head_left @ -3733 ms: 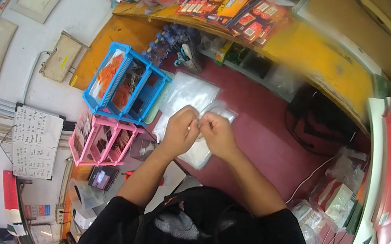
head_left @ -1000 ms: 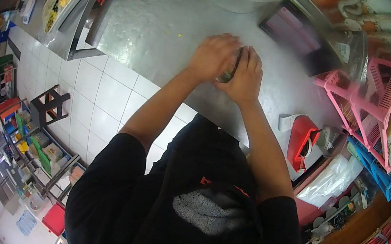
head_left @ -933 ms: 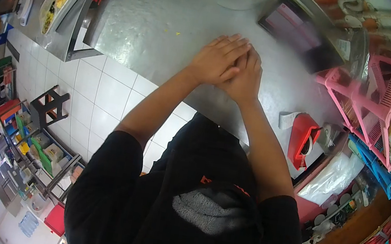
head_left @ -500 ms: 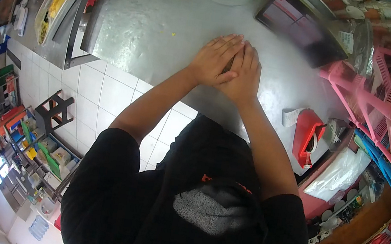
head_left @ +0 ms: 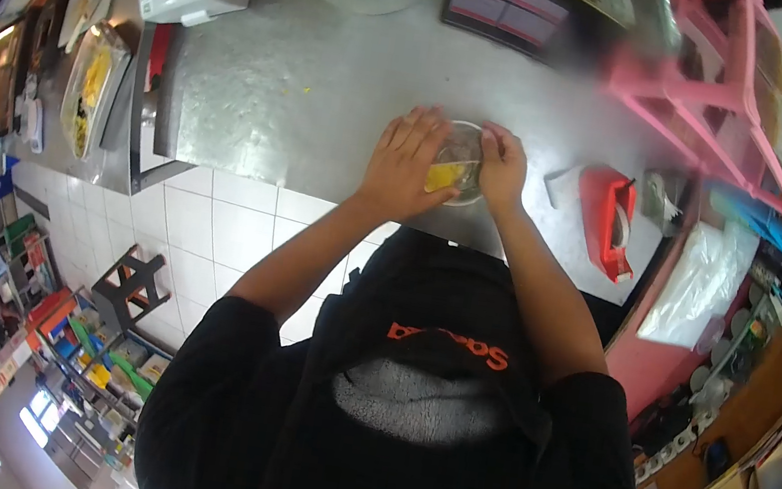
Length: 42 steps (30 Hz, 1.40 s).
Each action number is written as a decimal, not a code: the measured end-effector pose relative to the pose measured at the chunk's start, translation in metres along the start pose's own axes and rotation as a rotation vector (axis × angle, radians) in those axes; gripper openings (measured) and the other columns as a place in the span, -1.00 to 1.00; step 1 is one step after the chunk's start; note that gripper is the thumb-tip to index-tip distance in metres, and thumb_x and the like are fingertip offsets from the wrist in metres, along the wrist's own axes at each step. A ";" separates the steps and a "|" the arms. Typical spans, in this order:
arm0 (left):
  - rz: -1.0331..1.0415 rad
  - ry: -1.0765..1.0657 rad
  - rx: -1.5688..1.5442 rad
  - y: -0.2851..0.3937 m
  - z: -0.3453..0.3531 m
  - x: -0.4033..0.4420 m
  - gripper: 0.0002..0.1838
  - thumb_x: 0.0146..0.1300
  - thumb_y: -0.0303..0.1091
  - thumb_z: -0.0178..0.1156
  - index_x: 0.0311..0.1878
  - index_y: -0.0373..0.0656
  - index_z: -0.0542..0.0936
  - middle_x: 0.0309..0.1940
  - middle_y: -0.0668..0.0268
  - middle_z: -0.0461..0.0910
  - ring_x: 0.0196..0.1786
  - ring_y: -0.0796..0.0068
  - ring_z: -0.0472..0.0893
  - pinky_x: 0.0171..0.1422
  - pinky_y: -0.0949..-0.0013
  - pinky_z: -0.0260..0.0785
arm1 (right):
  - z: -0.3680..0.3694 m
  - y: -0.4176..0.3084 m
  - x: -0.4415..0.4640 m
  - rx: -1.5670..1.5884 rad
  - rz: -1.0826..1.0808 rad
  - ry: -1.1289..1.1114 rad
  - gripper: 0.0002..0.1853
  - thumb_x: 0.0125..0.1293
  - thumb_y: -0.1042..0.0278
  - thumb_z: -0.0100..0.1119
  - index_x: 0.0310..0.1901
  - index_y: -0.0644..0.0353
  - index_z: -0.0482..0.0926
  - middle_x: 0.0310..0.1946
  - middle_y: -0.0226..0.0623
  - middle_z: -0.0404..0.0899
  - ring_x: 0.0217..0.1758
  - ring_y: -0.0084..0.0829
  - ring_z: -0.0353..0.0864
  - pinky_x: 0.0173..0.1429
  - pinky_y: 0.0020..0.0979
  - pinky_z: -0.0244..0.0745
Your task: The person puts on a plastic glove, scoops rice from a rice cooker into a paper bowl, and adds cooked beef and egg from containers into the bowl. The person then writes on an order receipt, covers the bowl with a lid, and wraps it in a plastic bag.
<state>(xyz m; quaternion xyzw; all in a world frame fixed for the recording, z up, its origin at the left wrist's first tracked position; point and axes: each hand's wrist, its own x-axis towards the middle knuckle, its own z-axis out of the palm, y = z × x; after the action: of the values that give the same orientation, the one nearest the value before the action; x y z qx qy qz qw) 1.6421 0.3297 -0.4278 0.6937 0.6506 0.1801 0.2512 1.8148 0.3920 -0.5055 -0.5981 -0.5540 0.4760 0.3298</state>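
"Hands first, in the head view: how are they?"

"Left hand (head_left: pixel 402 167) lies flat against one side of a round clear container (head_left: pixel 467 148); right hand (head_left: pixel 504 172) curls along the other side. Whether the right one grips, I can't tell."

"And the container?"

"Between the hands, on the steel table (head_left: pixel 338 55) near its edge."

"What's done?"

"Yellow contents (head_left: pixel 444 176) are already inside, so filling looks at least begun."

"What's left?"

"It isn't released yet; whether it's closed on top isn't clear. The red tape dispenser (head_left: pixel 601 220) nearby stands untouched."
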 end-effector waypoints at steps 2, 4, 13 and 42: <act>0.238 -0.095 0.150 0.008 0.006 0.014 0.09 -0.06 0.28 0.31 0.46 -0.10 0.11 0.47 0.14 0.07 0.52 0.10 0.02 0.52 -0.06 -0.12 | -0.008 0.000 -0.002 0.046 0.056 0.012 -0.77 0.35 0.24 0.17 -0.18 0.26 0.63 -0.25 -0.25 0.60 -0.23 -0.46 0.55 -0.08 -0.42 0.45; 0.234 -0.130 0.151 0.011 0.022 0.020 0.13 -0.13 0.32 0.32 0.46 -0.08 0.12 0.47 0.19 0.08 0.53 0.13 0.03 0.51 -0.08 -0.12 | -0.011 -0.006 0.000 0.180 0.120 -0.091 -0.78 0.40 0.25 0.10 -0.22 0.24 0.62 -0.45 -0.41 0.57 -0.37 -0.58 0.49 -0.20 -0.50 0.42; 0.200 -0.191 0.268 0.021 0.031 0.025 0.19 -0.26 0.43 0.30 0.43 -0.05 0.19 0.44 0.23 0.13 0.50 0.14 0.07 0.45 -0.23 -0.11 | -0.005 -0.006 -0.007 0.272 0.134 0.070 -0.75 0.38 0.22 0.12 -0.33 0.26 0.57 -0.51 -0.38 0.55 -0.43 -0.56 0.48 -0.27 -0.44 0.43; 0.278 -0.171 0.278 0.074 0.066 0.014 0.00 -0.08 0.34 0.25 0.39 -0.04 0.27 0.46 0.16 0.11 0.47 0.06 0.13 0.42 -0.17 -0.07 | -0.064 0.029 -0.052 0.359 0.238 0.061 -0.81 0.26 0.32 0.25 -0.24 0.29 0.64 -0.46 -0.35 0.63 -0.43 -0.60 0.52 -0.28 -0.50 0.45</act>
<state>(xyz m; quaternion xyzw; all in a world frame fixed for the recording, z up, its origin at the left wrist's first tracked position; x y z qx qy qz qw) 1.7416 0.3341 -0.4393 0.8174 0.5436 0.0621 0.1802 1.8888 0.3453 -0.5009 -0.6051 -0.3757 0.5843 0.3890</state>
